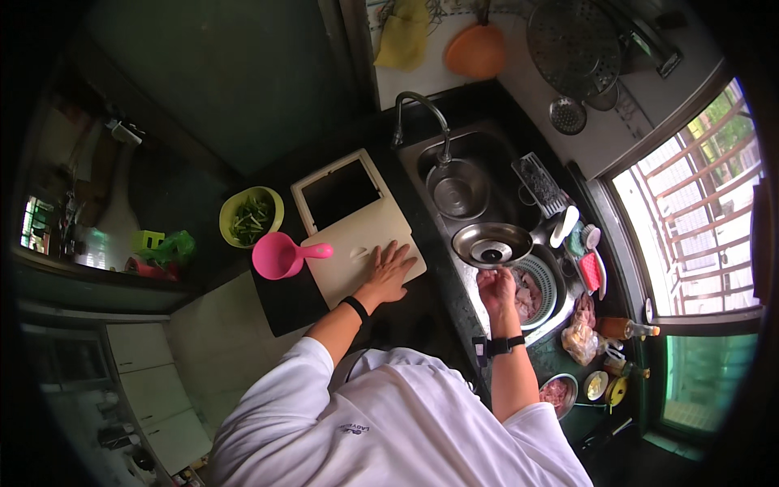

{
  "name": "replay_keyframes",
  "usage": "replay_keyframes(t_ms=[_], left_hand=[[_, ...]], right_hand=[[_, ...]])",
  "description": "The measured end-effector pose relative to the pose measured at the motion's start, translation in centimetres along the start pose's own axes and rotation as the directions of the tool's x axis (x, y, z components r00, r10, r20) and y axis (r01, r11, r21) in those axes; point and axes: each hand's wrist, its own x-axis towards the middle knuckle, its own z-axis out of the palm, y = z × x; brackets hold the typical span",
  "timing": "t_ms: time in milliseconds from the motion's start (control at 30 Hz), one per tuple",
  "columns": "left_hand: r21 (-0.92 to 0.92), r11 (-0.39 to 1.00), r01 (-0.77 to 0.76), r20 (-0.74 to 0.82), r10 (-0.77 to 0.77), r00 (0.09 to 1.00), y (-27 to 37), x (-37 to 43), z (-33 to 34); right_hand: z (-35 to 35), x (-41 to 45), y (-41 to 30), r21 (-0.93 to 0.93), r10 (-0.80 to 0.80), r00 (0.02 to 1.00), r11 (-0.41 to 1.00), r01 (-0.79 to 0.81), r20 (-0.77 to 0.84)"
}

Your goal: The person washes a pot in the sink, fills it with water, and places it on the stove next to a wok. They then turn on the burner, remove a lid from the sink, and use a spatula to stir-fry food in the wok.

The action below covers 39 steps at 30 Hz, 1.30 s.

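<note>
My left hand [391, 273] lies palm down, fingers spread, on a cream plastic cover [341, 274] with a framed rectangular opening at its far end. My right hand [498, 291] pinches the near rim of a round metal lid [467, 242] with a dark-centred knob, tilted over the sink area. Partly beneath the lid, a grey-green colander [551, 292] holds pieces of raw meat [528, 298]. A pink plastic dipper [279, 255] stands left of my left hand, its handle over the cover's edge. Beside it is a yellow-green bowl [280, 210] of cut green vegetables [251, 219].
A curved faucet [426, 100] rises over the sink [502, 146], which contains a metal pot [457, 190]. Brushes [590, 271], a grater [540, 185], bagged food [580, 341], bottles [621, 327] and a metal bowl of meat [567, 389] line the right side.
</note>
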Motion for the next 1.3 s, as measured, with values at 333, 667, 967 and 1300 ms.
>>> replay_keyframes(t_ms=[333, 667, 967, 1300], left_hand=[[-0.345, 0.933, 0.100, -0.469, -0.263, 0.843, -4.6, 12.9, -9.4], [-0.542, 0.795, 0.272, -0.254, -0.463, 0.849, -19.1, 30.6, -7.9], [-0.979, -0.077, 0.187, 0.199, -0.526, 0.827, -21.6, 32.4, -4.9], [-0.902, 0.006, 0.432, 0.372, -0.498, 0.783, -10.6, 30.5, -9.1]], right_hand=[[2.2, 11.3, 1.9, 0.075, 0.070, 0.997, 0.995, -0.069, -0.021], [6.0, 19.3, 5.9, 0.110, 0.027, 0.994, 0.994, -0.015, -0.110], [6.0, 25.5, 7.8, 0.110, 0.019, 0.999, 0.994, -0.016, -0.027], [5.1, 29.3, 7.7, 0.255, -0.016, 0.997, 0.966, 0.034, -0.072]])
